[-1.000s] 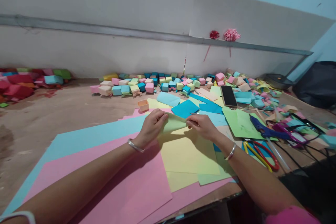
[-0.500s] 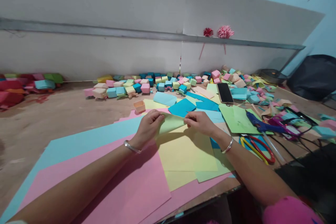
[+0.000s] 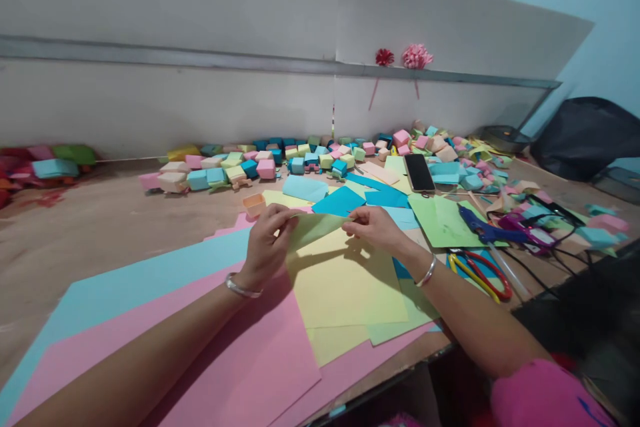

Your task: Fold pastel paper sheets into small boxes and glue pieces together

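Observation:
A piece of pale green paper (image 3: 316, 229) is held up between my two hands, its top edge stretched from one to the other. My left hand (image 3: 267, 240) pinches its left end between thumb and fingers. At the right end, the fingertips of my right hand (image 3: 375, 230) are closed on the corner. Beneath lie yellow paper sheets (image 3: 350, 287), with pink sheets (image 3: 240, 367) and a light blue sheet (image 3: 165, 260) to the left. Just beyond my left hand sits a small open peach paper box (image 3: 254, 205).
Many small folded paper boxes (image 3: 267, 169) line the wall. A phone (image 3: 419, 173) lies behind my right hand. Right of it are a blue glue gun (image 3: 487, 227), scissors with red and yellow handles (image 3: 485, 273) and black cables. Two paper flowers (image 3: 417, 57) lean on the wall.
The view has shifted slightly, so most things sit further left. Both hands still hold the green paper, and its left part now tilts down a little more.

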Motion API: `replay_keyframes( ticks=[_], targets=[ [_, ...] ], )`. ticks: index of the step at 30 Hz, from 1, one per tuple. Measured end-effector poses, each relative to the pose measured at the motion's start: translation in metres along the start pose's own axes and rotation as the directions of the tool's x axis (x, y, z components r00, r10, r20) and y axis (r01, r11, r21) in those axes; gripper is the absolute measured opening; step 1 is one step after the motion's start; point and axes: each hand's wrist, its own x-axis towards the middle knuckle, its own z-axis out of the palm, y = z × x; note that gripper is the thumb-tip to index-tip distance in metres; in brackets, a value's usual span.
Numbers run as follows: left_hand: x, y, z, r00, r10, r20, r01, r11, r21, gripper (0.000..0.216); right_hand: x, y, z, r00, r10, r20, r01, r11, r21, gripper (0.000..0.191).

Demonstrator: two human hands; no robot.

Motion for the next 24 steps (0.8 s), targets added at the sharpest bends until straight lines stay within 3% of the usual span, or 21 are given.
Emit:
replay_keyframes(
  ticks=[3,6,10,13,15,21,24],
  targets=[
    [-0.0007,0.0021,-0.0024,0.994,0.11,-0.03,-0.108,0.993,0.045,0.021,-0.0007,-0.0033,0.0002,0.998,-0.048,-0.041,0.049,0.998,0.039,0.016],
    [-0.001,0.004,-0.003,0.991,0.124,-0.054,-0.121,0.99,0.068,0.021,-0.0012,-0.0039,0.0008,0.994,-0.079,-0.072,0.086,0.992,0.098,0.016],
    [0.0004,0.0065,-0.0012,0.995,-0.009,-0.095,0.008,1.0,-0.005,0.02,-0.0037,-0.0054,0.002,0.984,-0.113,-0.134,0.127,0.987,0.098,0.015],
    [0.0017,0.0073,0.0011,0.974,-0.224,-0.044,0.211,0.957,-0.197,0.019,-0.0055,-0.0073,0.0032,0.969,-0.144,-0.2,0.157,0.987,0.045,0.014],
    [0.0022,0.0077,0.0022,0.952,-0.306,0.001,0.292,0.91,-0.294,0.019,-0.0058,-0.0079,0.0038,0.962,-0.148,-0.228,0.162,0.986,0.046,0.014],
    [0.0027,0.0084,0.0016,0.959,-0.283,0.005,0.273,0.92,-0.282,0.017,-0.0052,-0.0084,0.0046,0.993,-0.061,-0.097,0.085,0.962,0.26,0.022],
    [0.002,0.0069,0.002,0.963,-0.271,0.005,0.261,0.923,-0.282,0.018,-0.0063,-0.0096,0.006,0.996,-0.05,-0.078,0.068,0.967,0.244,0.025]
  ],
)
